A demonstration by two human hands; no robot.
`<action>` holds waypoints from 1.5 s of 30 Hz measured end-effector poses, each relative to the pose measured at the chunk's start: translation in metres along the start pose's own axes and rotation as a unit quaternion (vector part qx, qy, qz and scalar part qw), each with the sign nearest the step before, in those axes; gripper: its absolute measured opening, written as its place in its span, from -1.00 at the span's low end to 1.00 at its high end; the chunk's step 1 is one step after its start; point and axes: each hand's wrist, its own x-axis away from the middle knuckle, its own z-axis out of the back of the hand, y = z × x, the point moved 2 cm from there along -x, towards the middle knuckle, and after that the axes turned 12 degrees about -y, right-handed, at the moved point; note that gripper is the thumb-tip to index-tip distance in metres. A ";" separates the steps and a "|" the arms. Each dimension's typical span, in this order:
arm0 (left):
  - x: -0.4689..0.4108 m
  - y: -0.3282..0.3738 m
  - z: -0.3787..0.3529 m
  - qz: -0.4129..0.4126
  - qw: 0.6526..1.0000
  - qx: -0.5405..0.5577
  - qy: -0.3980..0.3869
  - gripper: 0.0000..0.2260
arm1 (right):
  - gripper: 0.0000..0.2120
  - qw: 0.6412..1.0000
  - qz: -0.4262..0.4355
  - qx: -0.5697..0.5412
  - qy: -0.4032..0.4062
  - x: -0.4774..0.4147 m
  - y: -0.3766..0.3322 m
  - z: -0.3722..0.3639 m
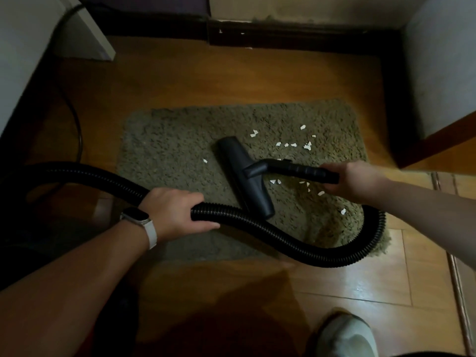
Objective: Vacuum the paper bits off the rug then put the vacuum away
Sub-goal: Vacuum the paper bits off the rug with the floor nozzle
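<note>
A shaggy olive rug lies on the wooden floor. White paper bits are scattered over its right half, and one lone bit lies left of the nozzle. The black vacuum floor nozzle rests on the rug's middle. My right hand grips the black handle tube joined to the nozzle. My left hand, with a white watch on its wrist, grips the black ribbed hose, which loops from the left across the rug's near edge and curls up to the right.
A dark skirting board and walls close the far side. White furniture stands at the far left with a dark cable curving down. A wall corner juts in on the right. My pale shoe is at the bottom right.
</note>
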 end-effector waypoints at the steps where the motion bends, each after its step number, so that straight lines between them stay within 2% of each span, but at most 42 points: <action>1: -0.001 0.001 0.001 0.002 1.000 -0.006 -0.005 -0.39 | -0.52 1.000 0.012 0.015 -0.008 0.000 -0.002 -0.001; 4: -0.001 0.001 0.002 0.015 0.999 -0.016 -0.025 -0.37 | -0.51 0.999 0.017 0.036 -0.026 0.003 -0.002 -0.002; 9: -0.001 0.006 -0.002 0.029 0.997 -0.030 -0.061 -0.34 | -0.61 0.996 -0.070 -0.052 0.004 0.014 0.033 0.006; 14: -0.006 0.005 0.001 0.039 0.997 -0.025 -0.069 -0.50 | -0.60 0.989 -0.129 -0.069 0.013 0.025 0.051 0.014; 17: -0.008 0.006 0.002 0.028 0.997 -0.023 -0.065 -0.47 | -0.67 0.990 -0.122 -0.068 0.006 0.026 0.044 0.009; 22: -0.006 0.005 0.002 0.021 0.996 -0.033 -0.080 -0.46 | -0.55 0.997 -0.069 -0.017 -0.010 0.019 0.014 0.007; 25: -0.005 0.004 0.002 0.021 0.996 -0.030 -0.087 -0.53 | -0.54 0.998 -0.063 0.012 -0.009 0.017 0.008 0.012; 31: -0.010 0.006 0.003 0.023 0.996 -0.028 -0.080 -0.50 | -0.66 0.992 -0.115 -0.056 0.021 0.020 0.045 0.014; 34: -0.017 0.013 0.002 -0.011 0.996 -0.048 -0.076 -0.56 | -0.66 0.986 -0.131 -0.095 0.041 0.022 0.055 0.011; 37: -0.026 0.028 -0.003 -0.053 0.994 -0.062 -0.069 -0.64 | -0.71 0.987 -0.127 -0.100 0.024 0.019 0.050 0.007; 40: -0.032 0.051 -0.019 -0.089 0.989 -0.063 -0.104 -0.72 | -0.77 0.987 -0.110 -0.112 0.012 0.016 0.039 0.002; 45: -0.047 0.093 -0.047 -0.102 0.982 -0.100 -0.121 -0.61 | -0.77 0.991 -0.105 -0.084 0.009 0.015 0.030 -0.001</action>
